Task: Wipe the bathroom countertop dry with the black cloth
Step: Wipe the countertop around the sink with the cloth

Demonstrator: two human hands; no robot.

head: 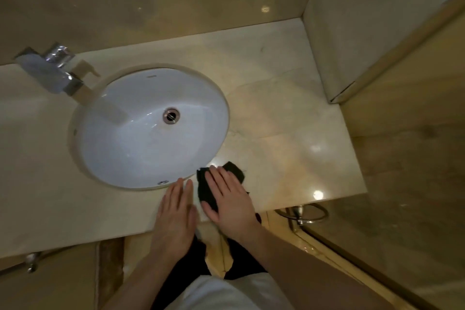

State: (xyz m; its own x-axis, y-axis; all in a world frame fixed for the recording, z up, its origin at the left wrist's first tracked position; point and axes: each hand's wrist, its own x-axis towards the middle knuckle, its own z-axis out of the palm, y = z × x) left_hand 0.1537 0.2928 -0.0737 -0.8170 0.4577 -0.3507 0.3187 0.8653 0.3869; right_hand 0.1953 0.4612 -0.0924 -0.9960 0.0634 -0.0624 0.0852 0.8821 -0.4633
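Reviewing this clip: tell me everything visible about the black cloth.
The black cloth is a small, dark, soft-looking piece of fabric, bunched rather than spread flat, with an uneven outline. It lies on the pale, glossy stone countertop near the front edge, just right of the white sink rim. The right hand presses on it with straight fingers and covers its middle, so cloth shows only past the fingertips and beside the thumb. The left hand rests flat on the counter beside it; whether it touches the cloth is unclear.

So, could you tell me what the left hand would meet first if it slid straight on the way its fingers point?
Probably the rim of the sink: the left hand lies flat just short of it.
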